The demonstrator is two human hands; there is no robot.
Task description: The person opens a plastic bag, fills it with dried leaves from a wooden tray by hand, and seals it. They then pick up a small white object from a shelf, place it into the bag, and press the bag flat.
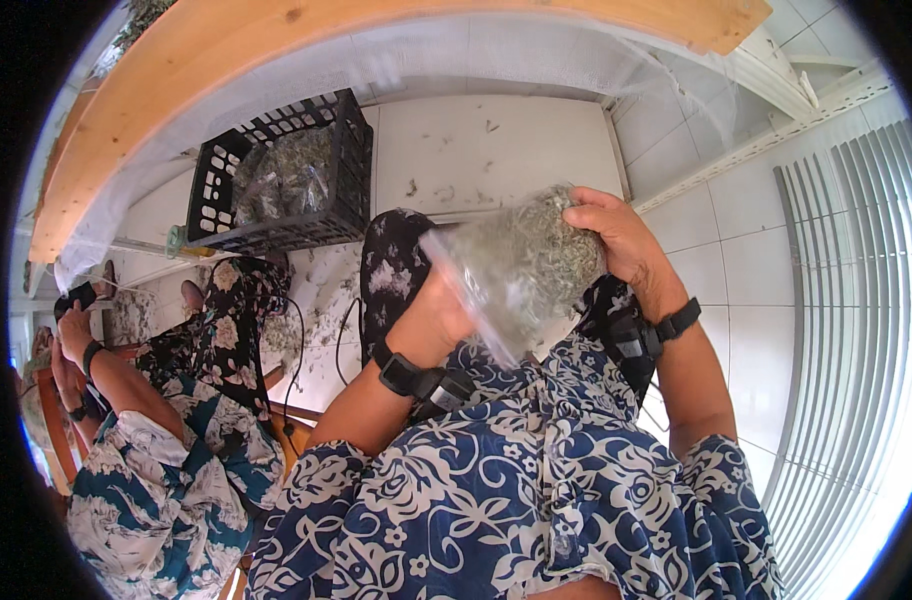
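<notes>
The person sat with both hands raised above the lap, and between them was a clear plastic bag [516, 265] stuffed with dried, grey-green plant material. The right hand [616, 235] lay over the upper right end of the bag, its fingers [581, 213] curled down and closed on the full, rounded part. The left hand [438, 318] was under the lower left side; it seemed to grip the bag from below, but the plastic hid most of its fingers, so I could not tell how firmly they were closed. The loose, flat mouth of the bag pointed to the left and a little down, blurred — and the long axis of the bag ran from there up to the right, toward the right hand. So the filled end was in the right hand, and the open end was nearer to the left one.

Beyond the knees, on the tiled floor [496, 140], stood a black plastic crate [351, 150] holding more of such filled bags — well apart from the hands. Bits of the dried plant lay scattered on the tiles. At the left another person in a flowered garment [166, 480] sat, with hands [76, 325] raised.
</notes>
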